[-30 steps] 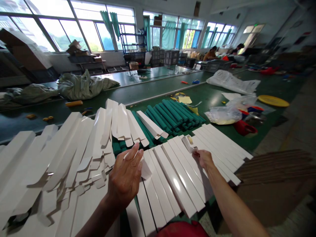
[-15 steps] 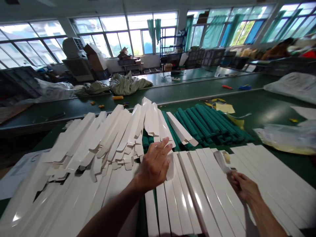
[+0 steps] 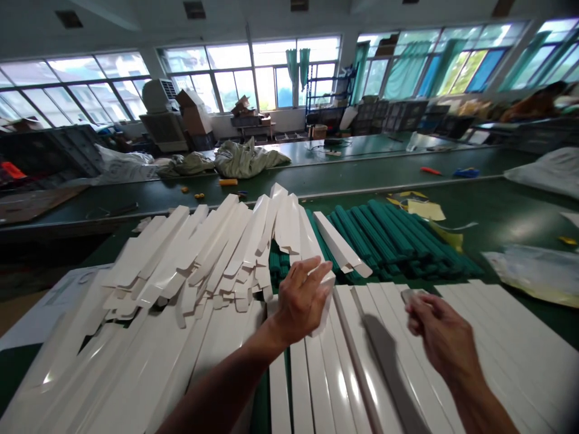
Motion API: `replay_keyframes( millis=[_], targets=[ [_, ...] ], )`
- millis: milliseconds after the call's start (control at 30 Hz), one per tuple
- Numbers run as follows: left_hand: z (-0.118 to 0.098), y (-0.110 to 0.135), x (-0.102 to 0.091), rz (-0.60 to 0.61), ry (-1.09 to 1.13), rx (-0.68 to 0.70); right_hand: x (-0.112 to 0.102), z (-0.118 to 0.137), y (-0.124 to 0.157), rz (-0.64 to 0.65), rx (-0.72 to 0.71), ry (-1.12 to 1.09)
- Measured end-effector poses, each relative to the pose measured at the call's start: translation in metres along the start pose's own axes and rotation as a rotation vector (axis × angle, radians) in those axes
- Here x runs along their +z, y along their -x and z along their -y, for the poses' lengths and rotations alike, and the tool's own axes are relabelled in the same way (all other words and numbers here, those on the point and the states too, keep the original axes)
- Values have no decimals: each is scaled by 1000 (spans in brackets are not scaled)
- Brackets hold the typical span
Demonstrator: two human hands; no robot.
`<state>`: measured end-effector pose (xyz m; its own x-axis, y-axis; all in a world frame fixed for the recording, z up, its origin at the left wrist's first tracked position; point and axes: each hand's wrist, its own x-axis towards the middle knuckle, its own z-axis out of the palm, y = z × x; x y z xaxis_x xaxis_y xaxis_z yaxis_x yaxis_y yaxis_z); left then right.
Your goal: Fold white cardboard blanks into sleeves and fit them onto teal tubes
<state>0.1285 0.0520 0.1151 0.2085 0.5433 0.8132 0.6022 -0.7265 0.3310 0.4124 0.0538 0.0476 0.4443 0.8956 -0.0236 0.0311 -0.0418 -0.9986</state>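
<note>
My left hand [image 3: 301, 298] is bent around the flapped end of a long white carton [image 3: 326, 301], fingers curled over it. To the right, my right hand [image 3: 441, 328] is raised above the flat white cartons [image 3: 389, 361], its thumb and fingers pinched together. A small greyish piece [image 3: 411, 295] shows at those fingertips; whether it is held or lies behind them I cannot tell. Left of my left hand, white cartons with open end flaps [image 3: 217, 241] lie heaped. Behind the hands, dark green ribbed rods [image 3: 380, 229] are stacked, with one white carton [image 3: 341, 244] slanting beside them.
More white cartons [image 3: 506, 337] lie side by side at the right. Clear plastic bags [image 3: 534, 271] and a yellow sheet [image 3: 426, 209] are beyond them. A red-handled tool [image 3: 430, 171] and a crumpled grey-green sack [image 3: 248, 160] lie on the far bench [image 3: 325, 175].
My right hand has risen and turned, closing its fingers; the tape dispenser seen at its fingertips before is now mostly hidden. My left hand stays on the carton end. The view has tilted up slightly.
</note>
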Motion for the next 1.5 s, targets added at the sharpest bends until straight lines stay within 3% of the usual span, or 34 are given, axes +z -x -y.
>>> replay_keyframes(
  millis=[100, 200, 500, 567, 667, 800, 900, 1033, 1167, 1233, 1300, 1400, 1433, 1500],
  targets=[
    [-6, 0, 8, -19, -10, -27, 57, 61, 40, 389, -5, -207],
    [-11, 2, 9, -25, -32, -56, 91, 95, 64, 552, -71, -218],
    [-14, 5, 6, -21, -62, -90, 115, 103, 74, 422, -173, 4],
    [-15, 5, 6, -35, -63, -100, 118, 106, 72, 436, -78, 1],
    [-15, 6, 3, -41, -65, -92, 120, 115, 66, 556, 141, -71],
    [-13, 4, -5, 34, -73, -89, 118, 122, 58, 669, 316, -118],
    [-10, 2, -11, 137, 19, -96, 116, 111, 56, 667, 251, -106],
    [-5, 4, -21, 233, 172, -137, 119, 69, 60, 517, 59, 33],
    [-4, 2, -30, 278, 223, -192, 129, 17, 66, 378, -298, 335],
    [-3, -1, -32, 275, 242, -209, 135, -8, 67, 368, -503, 483],
    [1, 2, -33, 280, 282, -211, 138, -30, 68, 388, -618, 589],
    [11, 31, -31, 244, 274, -333, 136, -51, 63, 405, -524, 694],
    [16, 50, -29, 215, 222, -438, 134, -53, 60, 392, -455, 713],
    [22, 99, -22, 140, 11, -816, 127, -50, 53, 342, -330, 725]
  ],
)
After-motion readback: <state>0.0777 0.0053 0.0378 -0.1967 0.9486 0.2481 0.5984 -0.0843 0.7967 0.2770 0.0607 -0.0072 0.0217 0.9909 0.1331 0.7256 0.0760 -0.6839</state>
